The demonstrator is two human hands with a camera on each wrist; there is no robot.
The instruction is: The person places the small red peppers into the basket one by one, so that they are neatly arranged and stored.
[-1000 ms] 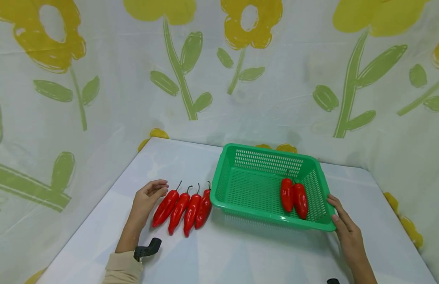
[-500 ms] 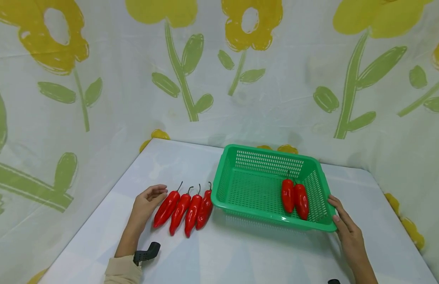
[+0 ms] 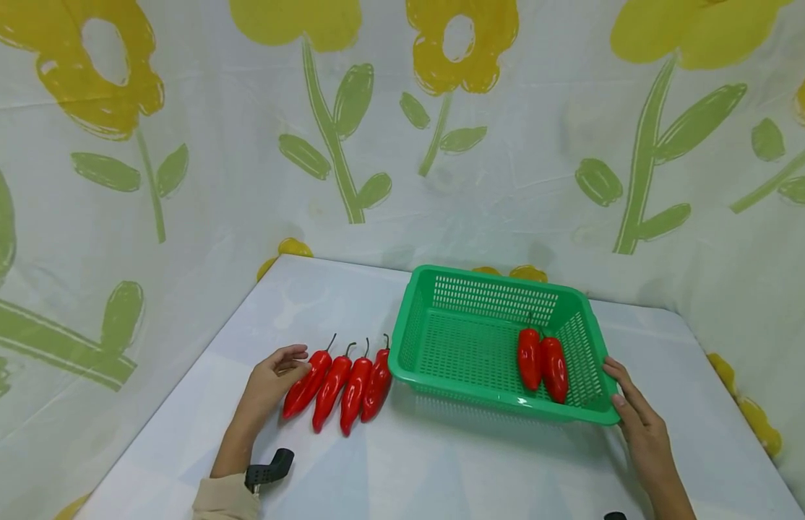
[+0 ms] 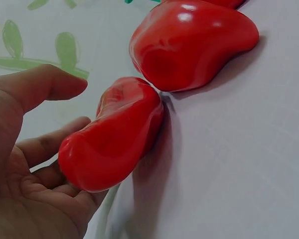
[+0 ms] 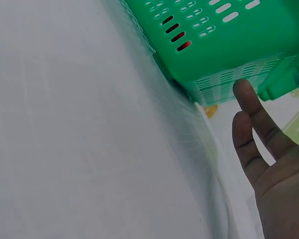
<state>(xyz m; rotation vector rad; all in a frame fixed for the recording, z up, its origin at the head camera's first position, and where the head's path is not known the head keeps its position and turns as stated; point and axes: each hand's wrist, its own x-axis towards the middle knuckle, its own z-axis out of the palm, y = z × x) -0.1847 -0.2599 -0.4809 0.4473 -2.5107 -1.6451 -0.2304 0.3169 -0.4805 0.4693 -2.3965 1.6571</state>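
Observation:
Several glossy red chili peppers with dark stems lie side by side on the white table. At the leftmost chili pepper (image 3: 303,393), my left hand (image 3: 272,379) reaches in from the left. In the left wrist view, its thumb (image 4: 55,84) stands apart from that chili pepper (image 4: 114,139), while the other fingers extend behind and below it; contact there is unclear. My right hand (image 3: 643,426) touches the right rim of a green plastic basket (image 3: 487,412). In the right wrist view, two extended fingers (image 5: 259,117) show beside the basket wall; the rest are mostly out of frame.
Inside the basket, a red chili pepper (image 3: 529,359) lies next to another chili pepper (image 3: 555,370) at the right end. The basket's left end stands close to the row. A flower-printed cloth (image 3: 519,144) hangs behind the table (image 3: 441,469).
My left hand has lowered slightly and come in over the leftmost chili pepper, its thumb now overlapping it in the head view. The right hand stays at the basket rim.

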